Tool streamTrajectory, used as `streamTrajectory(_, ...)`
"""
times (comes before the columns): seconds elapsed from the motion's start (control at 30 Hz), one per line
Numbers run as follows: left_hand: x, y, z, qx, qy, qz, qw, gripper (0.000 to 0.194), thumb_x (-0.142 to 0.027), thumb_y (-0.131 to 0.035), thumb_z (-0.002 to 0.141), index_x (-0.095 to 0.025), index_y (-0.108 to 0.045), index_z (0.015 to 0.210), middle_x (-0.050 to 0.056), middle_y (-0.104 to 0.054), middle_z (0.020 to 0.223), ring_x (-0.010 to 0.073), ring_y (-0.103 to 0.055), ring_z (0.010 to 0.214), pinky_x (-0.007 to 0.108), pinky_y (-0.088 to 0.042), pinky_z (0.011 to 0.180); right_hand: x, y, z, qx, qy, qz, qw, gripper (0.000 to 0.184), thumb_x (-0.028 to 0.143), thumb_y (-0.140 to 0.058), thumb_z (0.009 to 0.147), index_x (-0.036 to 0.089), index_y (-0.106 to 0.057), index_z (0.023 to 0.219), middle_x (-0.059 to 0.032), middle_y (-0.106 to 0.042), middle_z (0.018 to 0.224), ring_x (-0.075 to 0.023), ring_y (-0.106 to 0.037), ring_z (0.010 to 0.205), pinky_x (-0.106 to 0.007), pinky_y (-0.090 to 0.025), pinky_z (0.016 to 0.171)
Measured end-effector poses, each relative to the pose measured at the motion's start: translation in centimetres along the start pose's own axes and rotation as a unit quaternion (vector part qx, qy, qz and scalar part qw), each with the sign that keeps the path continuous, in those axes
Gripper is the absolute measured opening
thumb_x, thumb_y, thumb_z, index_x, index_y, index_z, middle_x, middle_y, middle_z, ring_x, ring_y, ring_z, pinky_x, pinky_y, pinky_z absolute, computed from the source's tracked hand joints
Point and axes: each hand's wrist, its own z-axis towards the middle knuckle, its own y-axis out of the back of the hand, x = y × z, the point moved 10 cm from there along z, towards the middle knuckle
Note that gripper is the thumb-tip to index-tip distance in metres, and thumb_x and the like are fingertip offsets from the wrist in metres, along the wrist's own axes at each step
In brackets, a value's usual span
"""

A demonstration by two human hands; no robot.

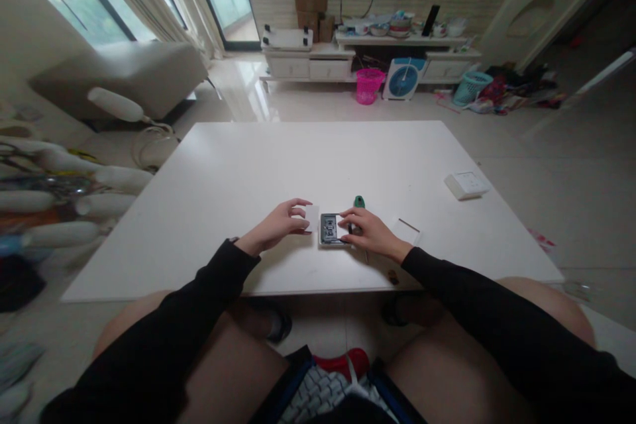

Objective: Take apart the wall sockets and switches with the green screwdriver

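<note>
Near the front of the white table, my left hand [287,220] pinches a small white plastic plate [312,217] between thumb and fingers. Just right of it lies a square wall switch module [328,229], its dark grey inner face uncovered on the left side. My right hand [366,230] is closed over the module's right side, with thumb and fingers on a white piece [341,228] there. A green handle [360,201], perhaps a screwdriver's, shows beyond my right hand. Partly behind the right wrist is a flat white cover frame [406,231].
A white wall socket [466,185] rests at the right of the table [278,159]. A small brown item [393,276] lies near the front edge. Beyond the table are a pink basket [368,86], a blue and white fan [403,79] and a low cabinet.
</note>
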Motion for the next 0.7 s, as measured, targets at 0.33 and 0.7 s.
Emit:
streamTrajectory(0.33, 0.11, 0.37, 0.38, 0.005, -0.005, 0.028, 1.0, 0.031, -0.011, -0.074, 0.068, -0.011, -0.072, 0.099, 0.0, -0.065, 0.081, 0.0093, -0.056, 0.068, 0.025, -0.043, 0.067, -0.04, -0.02, -0.03, -0.001, 0.004, 0.002, 1.0, 0.02, 0.026, -0.079, 0.09, 0.022, -0.073, 0.109, -0.0134, -0.069, 0.128, -0.0295, -0.066, 0.117, -0.052, -0.055, 0.101)
streamTrajectory(0.7, 0.43, -0.36, -0.11, 0.031, 0.031, -0.012, 0.999, 0.038, -0.008, -0.079, 0.071, -0.014, -0.07, 0.107, 0.006, -0.071, 0.102, 0.0111, -0.066, 0.08, 0.026, -0.057, 0.073, 0.05, -0.01, -0.06, -0.004, 0.003, 0.0, 1.0, 0.02, 0.026, -0.079, 0.09, 0.023, -0.073, 0.109, -0.0128, -0.069, 0.127, -0.0297, -0.066, 0.117, -0.052, -0.055, 0.101)
